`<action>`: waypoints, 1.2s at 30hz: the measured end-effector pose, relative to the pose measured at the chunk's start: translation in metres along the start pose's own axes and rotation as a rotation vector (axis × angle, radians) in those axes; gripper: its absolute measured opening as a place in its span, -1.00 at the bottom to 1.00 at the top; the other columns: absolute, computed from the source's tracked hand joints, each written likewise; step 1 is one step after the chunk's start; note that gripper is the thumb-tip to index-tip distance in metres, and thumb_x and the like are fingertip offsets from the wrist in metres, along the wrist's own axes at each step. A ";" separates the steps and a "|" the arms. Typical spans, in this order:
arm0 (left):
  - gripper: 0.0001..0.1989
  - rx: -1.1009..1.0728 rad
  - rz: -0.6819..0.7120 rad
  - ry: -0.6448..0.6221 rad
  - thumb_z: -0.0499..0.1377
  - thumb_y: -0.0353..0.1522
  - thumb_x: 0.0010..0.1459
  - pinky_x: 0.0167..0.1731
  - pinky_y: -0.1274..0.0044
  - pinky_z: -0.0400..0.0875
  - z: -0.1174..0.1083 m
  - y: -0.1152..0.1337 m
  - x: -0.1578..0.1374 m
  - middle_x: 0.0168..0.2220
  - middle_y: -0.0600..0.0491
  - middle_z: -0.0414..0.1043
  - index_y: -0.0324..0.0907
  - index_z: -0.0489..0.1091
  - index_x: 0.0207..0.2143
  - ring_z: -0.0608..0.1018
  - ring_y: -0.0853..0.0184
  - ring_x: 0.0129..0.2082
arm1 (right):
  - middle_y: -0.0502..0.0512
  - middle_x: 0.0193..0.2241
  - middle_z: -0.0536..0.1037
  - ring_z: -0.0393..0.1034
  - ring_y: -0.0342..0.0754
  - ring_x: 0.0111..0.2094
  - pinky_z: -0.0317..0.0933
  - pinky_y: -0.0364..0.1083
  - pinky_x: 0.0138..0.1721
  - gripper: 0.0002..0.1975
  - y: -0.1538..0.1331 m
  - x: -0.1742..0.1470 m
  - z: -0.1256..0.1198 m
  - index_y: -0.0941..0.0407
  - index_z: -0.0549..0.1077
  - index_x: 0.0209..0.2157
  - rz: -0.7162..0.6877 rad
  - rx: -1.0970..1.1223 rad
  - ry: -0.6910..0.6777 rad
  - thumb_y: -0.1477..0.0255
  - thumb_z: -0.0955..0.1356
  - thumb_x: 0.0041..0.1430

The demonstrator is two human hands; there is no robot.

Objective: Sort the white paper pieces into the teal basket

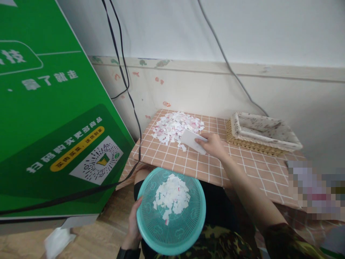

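Note:
My left hand (134,220) grips the left rim of a round teal plastic strainer basket (185,233), which sits over my lap just below the table edge. Torn paper scraps (172,196) lie inside it. With my right hand (211,144) I hold a flat white card (192,140) by its right end, thumb on top. The card is tilted, and its far corner meets the near right side of a heap of white and pinkish paper scraps (176,126) on the table.
A checked brown cloth covers the table (210,167). A wicker basket with a patterned liner (269,145) stands at the back right. To the left leans a large green sign panel (48,118), with a black cable (137,118) hanging before it. A white wall (188,86) runs behind.

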State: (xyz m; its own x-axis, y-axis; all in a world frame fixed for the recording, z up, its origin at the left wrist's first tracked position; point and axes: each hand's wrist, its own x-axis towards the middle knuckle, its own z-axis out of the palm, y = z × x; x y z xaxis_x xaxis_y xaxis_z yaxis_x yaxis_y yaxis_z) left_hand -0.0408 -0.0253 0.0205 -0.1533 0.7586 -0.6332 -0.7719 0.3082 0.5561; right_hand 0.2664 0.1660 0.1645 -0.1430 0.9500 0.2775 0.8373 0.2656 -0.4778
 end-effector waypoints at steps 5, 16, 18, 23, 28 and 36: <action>-0.84 0.005 0.017 -0.014 0.26 -0.35 -0.13 -0.39 0.43 0.45 0.002 0.001 0.001 -0.49 -0.01 0.57 -0.26 0.54 -0.46 0.56 0.22 -0.50 | 0.06 -0.53 0.50 0.31 -0.09 -0.50 0.00 -0.14 -0.48 -0.74 -0.005 0.000 0.003 0.14 0.50 -0.44 -0.009 0.017 0.003 0.30 0.25 0.10; -0.80 0.032 -0.022 -0.070 0.25 -0.32 -0.11 -0.34 0.40 0.45 0.007 -0.006 0.005 -0.45 -0.04 0.58 -0.26 0.54 -0.42 0.56 0.20 -0.46 | 0.04 -0.52 0.51 0.32 -0.11 -0.49 0.04 -0.14 -0.45 -0.79 -0.011 0.004 -0.007 0.12 0.49 -0.45 -0.161 0.036 -0.083 0.33 0.27 0.11; -0.80 0.039 -0.005 -0.064 0.26 -0.31 -0.12 -0.33 0.39 0.44 0.007 -0.006 0.005 -0.45 -0.02 0.58 -0.26 0.54 -0.42 0.57 0.20 -0.45 | 0.04 -0.54 0.49 0.30 -0.12 -0.50 0.04 -0.14 -0.45 -0.78 -0.013 0.007 -0.009 0.12 0.48 -0.47 -0.176 0.004 -0.080 0.32 0.27 0.12; -0.81 0.038 0.027 -0.049 0.27 -0.31 -0.14 -0.33 0.44 0.43 0.007 -0.007 0.006 -0.47 0.01 0.58 -0.24 0.54 -0.45 0.56 0.23 -0.45 | 0.06 -0.52 0.51 0.32 -0.11 -0.48 0.04 -0.14 -0.45 -0.78 -0.017 0.012 -0.006 0.11 0.48 -0.44 -0.228 -0.029 -0.072 0.34 0.26 0.15; -0.79 0.059 -0.002 -0.053 0.26 -0.29 -0.14 -0.33 0.42 0.43 0.007 -0.007 0.006 -0.48 -0.01 0.58 -0.25 0.53 -0.45 0.56 0.22 -0.47 | 0.08 -0.51 0.51 0.34 -0.09 -0.46 0.05 -0.13 -0.43 -0.80 -0.017 0.009 -0.007 0.10 0.47 -0.44 -0.212 -0.094 -0.046 0.35 0.26 0.15; -0.80 0.054 0.020 -0.047 0.26 -0.30 -0.14 -0.33 0.42 0.43 0.004 -0.008 0.008 -0.49 -0.01 0.57 -0.26 0.53 -0.45 0.56 0.23 -0.47 | 0.09 -0.50 0.51 0.37 -0.07 -0.41 0.06 -0.12 -0.39 -0.80 -0.019 0.006 -0.013 0.10 0.47 -0.45 -0.239 -0.146 -0.098 0.37 0.26 0.15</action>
State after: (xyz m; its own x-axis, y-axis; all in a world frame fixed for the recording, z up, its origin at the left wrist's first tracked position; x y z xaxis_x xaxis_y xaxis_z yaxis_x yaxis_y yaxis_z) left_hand -0.0331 -0.0189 0.0131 -0.1380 0.7909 -0.5961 -0.7346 0.3220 0.5973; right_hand 0.2563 0.1644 0.1857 -0.3892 0.8767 0.2826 0.8399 0.4637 -0.2820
